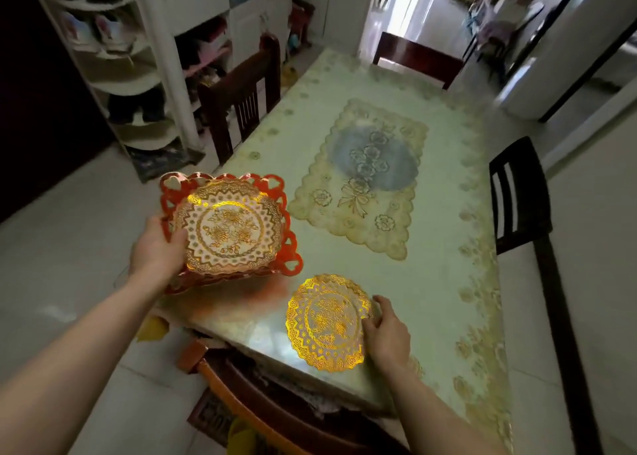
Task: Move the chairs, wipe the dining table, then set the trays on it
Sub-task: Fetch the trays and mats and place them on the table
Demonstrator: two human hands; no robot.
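My left hand [157, 247] grips the near left edge of a stack of trays: a round gold tray [229, 225] lies on a red openwork tray [289, 251], held just above the near left corner of the dining table [431, 282]. A second round gold tray [327, 322] lies flat on the table near its front edge. My right hand [387, 332] rests on that tray's right rim, fingers curled over it.
A lace placemat [362, 178] lies in the table's middle. Dark wooden chairs stand at the left side [241, 99], the far end [417, 58] and the right side [520, 192]. Another chair [275, 413] is right below me. White shelves [131, 75] line the left wall.
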